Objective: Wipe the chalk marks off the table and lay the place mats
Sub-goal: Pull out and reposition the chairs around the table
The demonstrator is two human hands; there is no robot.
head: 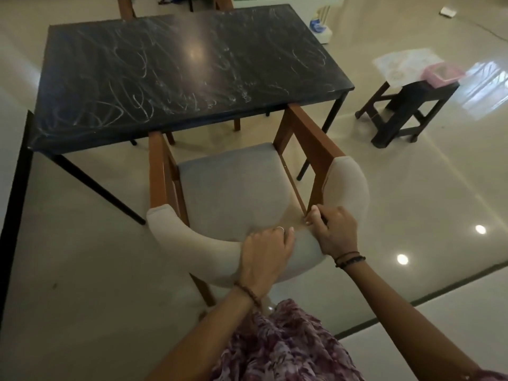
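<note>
Two hands are gripping the curved padded back of a chair [236, 193]: the left hand [265, 253] is curling closed over the middle of the backrest, and the right hand [334, 232] is closing around it beside the right armrest post. Chalk marks [137, 86] are covering the dark table [316, 31], whose near edge is overlapping the chair's armrest fronts. Open floor [412, 188] is lying to the right, with place mats [404, 64] resting on a stool [412, 105] well apart from the table.
</note>
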